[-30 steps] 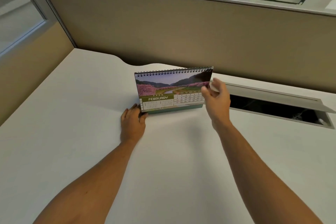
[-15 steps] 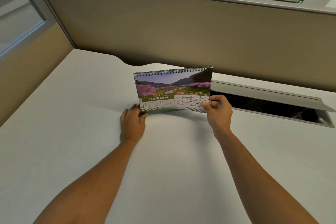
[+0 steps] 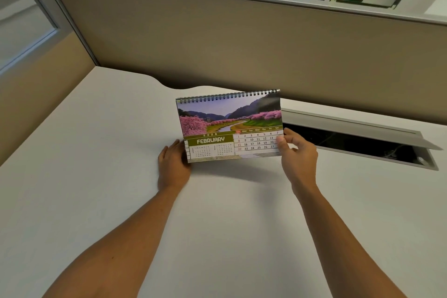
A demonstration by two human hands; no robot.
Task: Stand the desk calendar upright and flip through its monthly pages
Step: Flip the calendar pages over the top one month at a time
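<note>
A spiral-bound desk calendar (image 3: 229, 126) stands upright on the white desk (image 3: 96, 176), showing the FEBRUARY page with a picture of pink trees and a river. My left hand (image 3: 173, 167) rests on the desk with its fingers against the calendar's lower left corner, steadying the base. My right hand (image 3: 298, 155) pinches the lower right edge of the February page between thumb and fingers. The page's bottom edge is lifted off the stand and swung toward me, so the base behind it is hidden.
A beige partition wall (image 3: 242, 43) rises along the desk's far edge, close behind the calendar. To the right an open cable hatch (image 3: 350, 143) with a raised lid leaves a dark slot in the desk. A side partition (image 3: 36, 80) borders the left.
My right hand dropped from the page's upper right edge to its lower right corner, took hold of it, and lifted the page's bottom outward. The left hand stayed put.
</note>
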